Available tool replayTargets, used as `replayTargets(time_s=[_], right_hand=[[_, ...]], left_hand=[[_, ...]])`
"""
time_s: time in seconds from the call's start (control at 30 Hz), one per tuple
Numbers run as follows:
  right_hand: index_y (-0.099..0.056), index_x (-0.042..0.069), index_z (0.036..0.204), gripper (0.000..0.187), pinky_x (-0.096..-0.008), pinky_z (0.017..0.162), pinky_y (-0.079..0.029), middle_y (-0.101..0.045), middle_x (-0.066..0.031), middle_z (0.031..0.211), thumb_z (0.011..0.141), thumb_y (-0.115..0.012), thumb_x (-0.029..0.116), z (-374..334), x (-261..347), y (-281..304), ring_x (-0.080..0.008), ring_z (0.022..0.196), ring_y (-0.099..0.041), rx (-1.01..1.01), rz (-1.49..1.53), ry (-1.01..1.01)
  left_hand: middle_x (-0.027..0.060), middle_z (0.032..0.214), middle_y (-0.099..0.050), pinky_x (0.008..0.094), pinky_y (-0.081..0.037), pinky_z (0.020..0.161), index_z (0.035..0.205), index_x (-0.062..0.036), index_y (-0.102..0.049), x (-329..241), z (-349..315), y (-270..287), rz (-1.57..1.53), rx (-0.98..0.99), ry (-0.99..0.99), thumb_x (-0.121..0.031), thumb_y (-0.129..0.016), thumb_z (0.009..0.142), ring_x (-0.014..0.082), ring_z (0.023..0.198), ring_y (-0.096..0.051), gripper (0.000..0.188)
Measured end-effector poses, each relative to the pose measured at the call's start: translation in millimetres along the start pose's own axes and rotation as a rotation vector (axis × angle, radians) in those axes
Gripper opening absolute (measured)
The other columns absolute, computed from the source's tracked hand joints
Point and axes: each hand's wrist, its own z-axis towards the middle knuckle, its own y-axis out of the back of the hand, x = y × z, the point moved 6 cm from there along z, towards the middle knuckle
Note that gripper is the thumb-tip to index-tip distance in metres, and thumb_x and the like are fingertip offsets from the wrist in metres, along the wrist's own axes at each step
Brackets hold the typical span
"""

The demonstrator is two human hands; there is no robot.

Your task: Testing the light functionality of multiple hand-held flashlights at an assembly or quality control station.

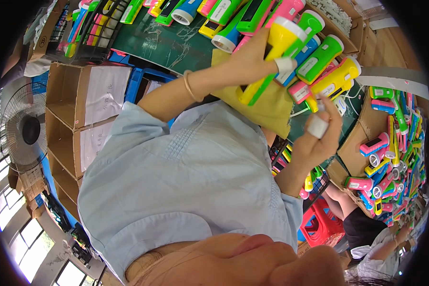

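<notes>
My left hand [248, 59] is closed around a yellow and green flashlight [282, 40], its wide yellow head tipped up and away from me. White tape wraps the thumb. Lower and to the right, my right hand [319, 133] has curled fingers with white tape on one. Something small and pale seems to be at its fingertips, too small to name. Just beyond those fingers lie a yellow flashlight [338, 78] and a pink one [299, 91]. A white charging block [340, 106] with cables sits beside them. Olive cloth [233, 95] hangs beneath my left forearm.
Several colourful flashlights cover the far side of the green table [148, 45]. A cardboard box [357, 143] full of flashlights stands right; a black wire basket [97, 35] is at far left. Cardboard compartments [64, 109], a fan [30, 129], a red stool [321, 224] and another person [367, 233] surround me.
</notes>
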Motion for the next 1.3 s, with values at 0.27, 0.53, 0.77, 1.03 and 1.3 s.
replayTargets(time_s=[0.27,0.53,0.77,1.03,1.3], right_hand=[[-0.05,-0.003,0.117,0.037,-0.0273,0.082,-0.042,-0.061,-0.0116,0.095,0.082,-0.059,0.008,-12.8,-42.4,-47.0,-0.0178,0.093,-0.057,0.381,0.485,-0.472],[-0.052,-0.006,0.113,0.041,-0.0282,0.087,-0.039,-0.058,-0.01,0.103,0.08,-0.064,0.016,-18.3,-53.6,-71.7,-0.0148,0.096,-0.053,0.533,0.724,-0.568],[-0.052,-0.005,0.111,0.037,-0.0261,0.083,-0.04,-0.057,-0.0069,0.103,0.083,-0.064,0.016,-28.6,-65.5,-89.2,-0.0118,0.093,-0.051,0.484,0.655,-0.624],[-0.049,-0.003,0.115,0.057,-0.0301,0.08,-0.046,-0.06,-0.0113,0.099,0.077,-0.067,0.035,-35.1,-63.9,-91.1,-0.0188,0.087,-0.059,0.765,0.989,-0.707],[-0.052,-0.002,0.112,0.04,-0.0287,0.079,-0.045,-0.06,-0.0128,0.097,0.076,-0.066,0.011,-45.4,-73.2,-61.3,-0.0191,0.089,-0.058,0.246,0.359,-0.279]], left_hand=[[0.0077,0.104,-0.055,0.0289,-0.045,0.084,0.117,-0.0027,-0.044,0.0,-15.1,-19.0,-0.492,0.138,0.237,-0.025,-0.061,0.082,0.0156,0.097,-0.053,0.044],[0.008,0.076,-0.061,0.0262,-0.047,0.059,0.09,0.0,-0.059,14.2,11.5,-23.2,-0.833,-0.124,0.384,-0.042,-0.034,0.089,0.0152,0.068,-0.057,0.049],[0.0082,0.073,-0.062,0.0273,-0.047,0.058,0.078,-0.0002,-0.059,50.9,13.1,-15.3,-0.65,-0.447,0.341,-0.04,-0.034,0.088,0.0156,0.066,-0.058,0.048],[0.0075,0.09,-0.061,0.0292,-0.05,0.061,0.109,0.001,-0.049,-11.4,23.4,-19.6,-1.423,0.37,0.233,-0.015,-0.053,0.087,0.0174,0.07,-0.06,0.028],[0.0073,0.112,-0.051,0.032,-0.042,0.088,0.117,-0.0045,-0.042,-7.3,-22.8,-21.6,-0.39,0.035,0.012,-0.01,-0.076,0.064,0.0152,0.105,-0.05,0.064]])
